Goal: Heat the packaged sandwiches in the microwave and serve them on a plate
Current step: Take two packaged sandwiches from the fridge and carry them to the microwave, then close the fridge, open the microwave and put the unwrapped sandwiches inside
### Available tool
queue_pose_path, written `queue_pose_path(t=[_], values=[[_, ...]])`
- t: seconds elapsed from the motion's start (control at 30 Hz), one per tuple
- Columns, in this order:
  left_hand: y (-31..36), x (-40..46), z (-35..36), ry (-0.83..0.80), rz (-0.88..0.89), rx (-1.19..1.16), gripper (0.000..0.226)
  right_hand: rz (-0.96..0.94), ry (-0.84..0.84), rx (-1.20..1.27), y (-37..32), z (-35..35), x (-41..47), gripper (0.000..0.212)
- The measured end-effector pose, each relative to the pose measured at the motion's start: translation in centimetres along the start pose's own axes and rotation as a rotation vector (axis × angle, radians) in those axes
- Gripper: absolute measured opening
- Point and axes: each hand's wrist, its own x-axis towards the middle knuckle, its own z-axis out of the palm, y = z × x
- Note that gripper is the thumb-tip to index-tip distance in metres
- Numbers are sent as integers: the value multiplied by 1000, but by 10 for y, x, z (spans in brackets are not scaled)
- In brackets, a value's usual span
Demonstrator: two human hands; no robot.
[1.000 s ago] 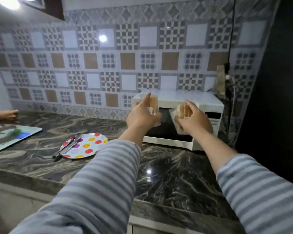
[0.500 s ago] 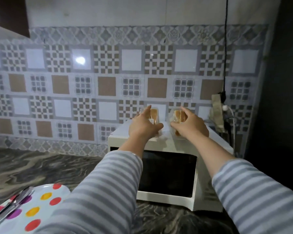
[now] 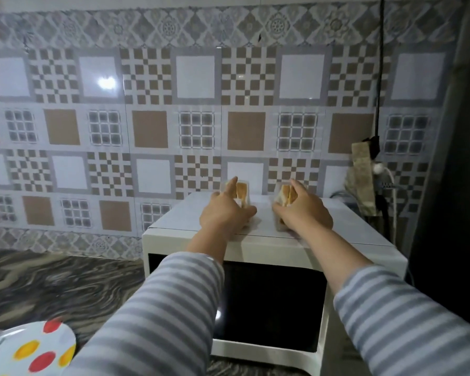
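Observation:
A white microwave [image 3: 190, 213] with a dark, closed door stands on the marble counter against the tiled wall. Two packaged sandwiches in clear wrap sit upright on its top. My left hand [image 3: 224, 215] grips the left sandwich [image 3: 242, 192], thumb on one side and forefinger up along the other. My right hand [image 3: 303, 211] holds the right sandwich [image 3: 285, 195] from above and the side. A white plate with coloured dots [image 3: 38, 348] lies at the lower left of the counter.
A dark marbled counter [image 3: 52, 283] stretches left of the microwave. A black cable [image 3: 381, 63] hangs down the wall to plugs and a taped socket [image 3: 364, 180] right of the microwave. A dark surface [image 3: 456, 213] closes off the right side.
Both hands have carried the sandwiches up from in front of the microwave door onto its top. The view has moved closer and lower, so the plate slid to the bottom left corner.

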Motion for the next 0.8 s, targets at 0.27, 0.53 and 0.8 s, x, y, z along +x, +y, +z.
queue_pose_path(t=[0.27, 0.53, 0.8], values=[[4, -17, -12, -11, 12, 93, 84, -1, -70, -46, -1, -14, -13, 69], [-6, -111, -34, 73, 132, 159, 63, -24, -70, -177, 8, -42, -110, 61], [-34, -276, -32, -124, 199, 158, 55, 106, -103, -289, 50, -49, -288, 53]])
